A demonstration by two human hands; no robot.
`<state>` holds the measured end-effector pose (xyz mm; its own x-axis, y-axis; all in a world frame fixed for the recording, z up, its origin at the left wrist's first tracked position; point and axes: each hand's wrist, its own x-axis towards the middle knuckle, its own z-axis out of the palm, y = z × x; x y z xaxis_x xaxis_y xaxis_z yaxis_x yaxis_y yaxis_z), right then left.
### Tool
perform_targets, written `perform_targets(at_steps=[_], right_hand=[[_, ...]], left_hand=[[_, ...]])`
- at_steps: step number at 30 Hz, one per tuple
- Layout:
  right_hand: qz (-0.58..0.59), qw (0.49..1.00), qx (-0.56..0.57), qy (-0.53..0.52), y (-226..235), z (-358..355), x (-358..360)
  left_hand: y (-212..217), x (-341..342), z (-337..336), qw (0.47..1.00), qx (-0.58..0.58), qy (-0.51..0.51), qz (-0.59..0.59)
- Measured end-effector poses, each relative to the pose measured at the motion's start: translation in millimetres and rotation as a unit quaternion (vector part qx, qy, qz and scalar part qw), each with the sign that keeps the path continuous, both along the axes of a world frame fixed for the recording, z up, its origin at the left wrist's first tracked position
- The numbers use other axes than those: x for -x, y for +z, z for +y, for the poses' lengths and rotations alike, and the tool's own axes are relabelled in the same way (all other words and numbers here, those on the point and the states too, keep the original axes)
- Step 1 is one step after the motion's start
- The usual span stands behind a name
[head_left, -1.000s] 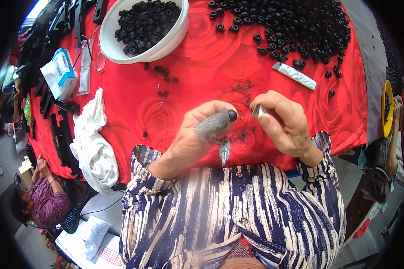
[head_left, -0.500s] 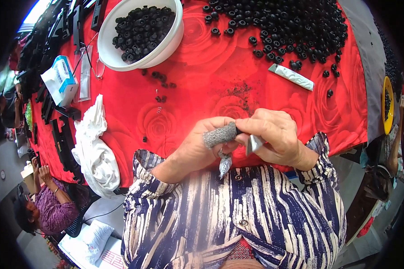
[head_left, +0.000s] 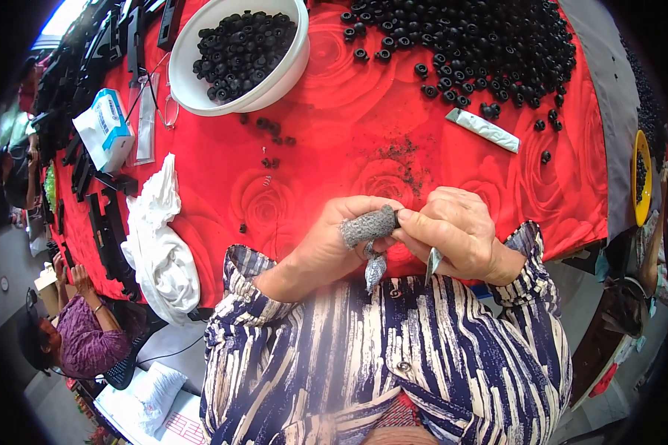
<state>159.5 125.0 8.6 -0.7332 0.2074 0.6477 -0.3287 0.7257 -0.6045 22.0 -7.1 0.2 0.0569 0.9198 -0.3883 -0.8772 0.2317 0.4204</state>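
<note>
Head view shows both hands meeting just above the person's striped blouse (head_left: 393, 356), at the near edge of the bench (head_left: 334, 141) with its red rose-patterned cloth. The left hand (head_left: 326, 245) wears a grey knitted thumb cover (head_left: 369, 225) and pinches a small black rubber ring (head_left: 396, 219) against its fingers; a loose grey end of the cover hangs down below it. The right hand (head_left: 460, 233) is curled closed, its fingertips touching the same ring, and a small metal blade (head_left: 432, 264) sticks out beneath its palm.

Beyond the left hand, far across the bench, a white bowl (head_left: 200, 93) holds a heap of black rubber rings, with a few strays lying between it and the hands. Beyond the right hand a wide loose pile of black rings (head_left: 490, 44) spreads over the cloth, and a silver foil sachet (head_left: 486, 130) lies just short of it. Out past the right hand, at the bench's end, a yellow bowl (head_left: 635, 185) also holds dark pieces. Left of the left hand lie a crumpled white cloth (head_left: 159, 252) and, farther off, a tissue pack (head_left: 104, 130).
</note>
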Motion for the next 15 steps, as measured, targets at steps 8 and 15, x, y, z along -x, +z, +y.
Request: perform_targets(at_steps=[8, 15], right_hand=[[-0.008, 0.998, 0.051, 0.029, 3.7, 7.2, 0.5], [-0.178, 0.957, 0.227, 0.035, 5.4, 11.5, -2.5]], left_hand=[[-1.4, 5.9, 2.5, 1.000, -0.021, 0.021, 0.005], [0.5, 8.5, 0.1, 1.000, -0.002, -0.005, 0.024]])
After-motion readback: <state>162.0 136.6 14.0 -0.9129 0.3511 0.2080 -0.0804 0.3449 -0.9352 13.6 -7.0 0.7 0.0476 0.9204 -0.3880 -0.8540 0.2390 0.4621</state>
